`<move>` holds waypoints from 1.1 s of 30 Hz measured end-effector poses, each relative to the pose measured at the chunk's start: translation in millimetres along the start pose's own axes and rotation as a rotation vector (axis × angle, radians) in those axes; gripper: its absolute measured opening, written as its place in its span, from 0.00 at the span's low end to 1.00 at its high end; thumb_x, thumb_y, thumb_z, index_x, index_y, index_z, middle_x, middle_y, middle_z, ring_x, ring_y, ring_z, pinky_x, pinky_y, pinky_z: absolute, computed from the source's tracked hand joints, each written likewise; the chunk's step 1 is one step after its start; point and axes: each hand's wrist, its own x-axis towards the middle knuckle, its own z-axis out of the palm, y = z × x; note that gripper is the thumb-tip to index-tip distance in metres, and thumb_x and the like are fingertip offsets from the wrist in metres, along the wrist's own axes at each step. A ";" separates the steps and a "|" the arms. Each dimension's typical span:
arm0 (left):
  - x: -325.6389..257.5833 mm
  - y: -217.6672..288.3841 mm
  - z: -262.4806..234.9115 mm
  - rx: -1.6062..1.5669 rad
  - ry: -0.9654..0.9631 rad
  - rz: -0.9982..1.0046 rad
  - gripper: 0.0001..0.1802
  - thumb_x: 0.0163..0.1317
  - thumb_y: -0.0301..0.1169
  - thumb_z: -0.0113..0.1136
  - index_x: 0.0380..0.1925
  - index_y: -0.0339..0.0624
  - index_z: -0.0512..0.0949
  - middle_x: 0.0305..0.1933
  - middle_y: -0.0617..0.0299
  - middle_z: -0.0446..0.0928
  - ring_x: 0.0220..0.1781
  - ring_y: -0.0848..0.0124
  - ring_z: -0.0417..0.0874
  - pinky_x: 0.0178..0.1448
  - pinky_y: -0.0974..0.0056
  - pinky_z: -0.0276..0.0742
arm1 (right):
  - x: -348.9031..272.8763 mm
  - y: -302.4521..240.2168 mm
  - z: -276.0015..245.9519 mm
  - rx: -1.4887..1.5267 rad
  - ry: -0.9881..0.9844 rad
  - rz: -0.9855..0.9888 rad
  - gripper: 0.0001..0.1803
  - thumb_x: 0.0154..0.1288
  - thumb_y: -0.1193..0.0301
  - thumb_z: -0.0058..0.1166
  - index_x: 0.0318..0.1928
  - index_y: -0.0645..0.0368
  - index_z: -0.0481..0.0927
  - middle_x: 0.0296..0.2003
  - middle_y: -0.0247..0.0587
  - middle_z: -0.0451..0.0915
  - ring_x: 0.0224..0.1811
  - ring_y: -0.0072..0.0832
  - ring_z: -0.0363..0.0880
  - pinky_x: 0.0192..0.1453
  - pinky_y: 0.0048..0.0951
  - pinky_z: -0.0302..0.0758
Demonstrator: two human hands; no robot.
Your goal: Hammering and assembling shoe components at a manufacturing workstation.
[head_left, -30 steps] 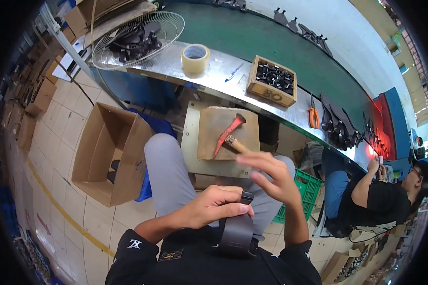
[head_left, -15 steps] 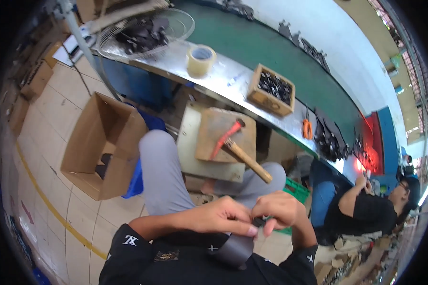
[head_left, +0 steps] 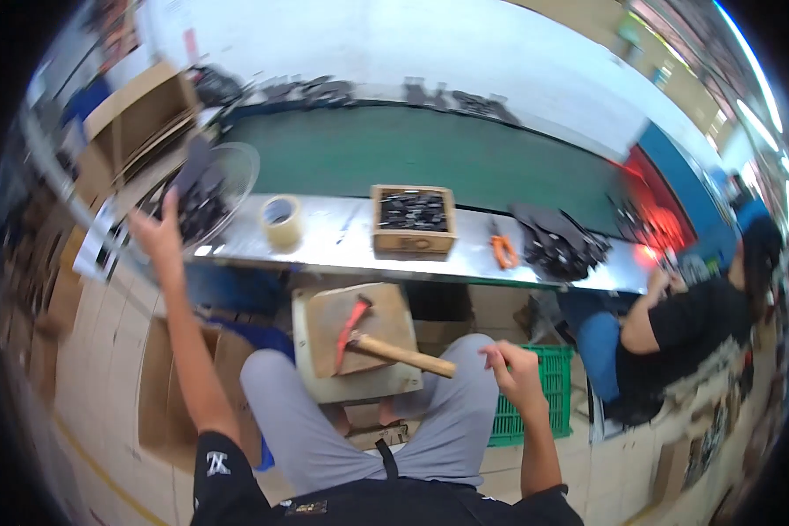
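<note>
My left hand [head_left: 156, 232] is stretched out to the far left, fingers apart, at the near side of a round wire basket [head_left: 237, 180]. Dark flat pieces [head_left: 203, 203] are heaped in that basket. One dark grey piece [head_left: 198, 162] sticks up just beyond my fingertips; blur hides whether it is falling or resting on the heap. Above my right knee my right hand [head_left: 517, 377] is closed, its fingers curled; anything inside is too small to make out. Between my knees, a hammer [head_left: 403, 355] with a wooden handle and a red-handled tool [head_left: 351, 333] lie on a worn board [head_left: 324, 320].
Along the metal bench edge [head_left: 329, 250] stand a tape roll [head_left: 282, 223], a wooden box [head_left: 414, 241] of small black parts, orange-handled pliers [head_left: 503, 250] and a dark pile [head_left: 561, 241]. Behind runs a green belt [head_left: 351, 149]. A co-worker [head_left: 693, 329] sits at right, beside a green crate [head_left: 552, 386].
My hands have parted from in front of my chest. The left has swung out to the basket, and the dark grey piece is gone from between them. The view has turned.
</note>
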 end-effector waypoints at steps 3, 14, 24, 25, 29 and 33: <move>-62.1 31.8 13.4 -0.395 -0.270 -0.248 0.42 0.67 0.48 0.63 0.68 0.28 0.59 0.68 0.41 0.63 0.55 0.59 0.77 0.61 0.58 0.72 | 23.4 42.9 -35.4 -0.163 0.281 0.192 0.10 0.72 0.67 0.53 0.39 0.61 0.81 0.24 0.44 0.80 0.25 0.39 0.81 0.31 0.35 0.75; -200.8 187.1 -59.3 -0.598 -0.869 -0.004 0.26 0.65 0.29 0.60 0.62 0.32 0.69 0.56 0.46 0.74 0.58 0.57 0.75 0.64 0.58 0.70 | 157.5 143.5 -128.0 -0.583 0.491 0.161 0.15 0.60 0.63 0.64 0.33 0.65 0.81 0.31 0.50 0.80 0.34 0.46 0.82 0.41 0.44 0.78; -234.3 241.6 -110.5 -1.137 -0.800 0.266 0.31 0.53 0.25 0.70 0.57 0.35 0.70 0.61 0.43 0.73 0.63 0.55 0.76 0.67 0.54 0.70 | 88.7 -116.4 22.8 0.862 -0.482 -0.035 0.20 0.72 0.62 0.56 0.59 0.60 0.78 0.36 0.38 0.82 0.31 0.18 0.80 0.36 0.20 0.76; -229.2 226.5 -117.3 -1.244 -0.746 0.175 0.28 0.54 0.21 0.68 0.56 0.35 0.72 0.56 0.45 0.76 0.57 0.58 0.81 0.61 0.57 0.76 | 84.3 -111.6 27.7 0.878 -0.392 -0.098 0.23 0.73 0.60 0.56 0.61 0.60 0.77 0.37 0.40 0.82 0.32 0.19 0.80 0.38 0.20 0.77; -189.9 221.7 -172.1 -1.307 -0.845 -0.226 0.30 0.66 0.19 0.60 0.65 0.37 0.60 0.54 0.50 0.75 0.47 0.63 0.84 0.45 0.64 0.85 | 61.8 -64.0 95.4 -0.237 0.160 -0.318 0.39 0.67 0.67 0.58 0.74 0.56 0.55 0.50 0.52 0.78 0.49 0.41 0.81 0.44 0.41 0.82; -179.3 220.5 -182.4 -1.268 -0.894 -0.478 0.27 0.69 0.24 0.56 0.66 0.38 0.60 0.58 0.52 0.71 0.46 0.64 0.84 0.36 0.63 0.88 | -4.0 -11.9 114.7 -0.473 -0.281 -0.009 0.48 0.55 0.75 0.59 0.75 0.58 0.50 0.35 0.55 0.81 0.35 0.50 0.82 0.35 0.50 0.79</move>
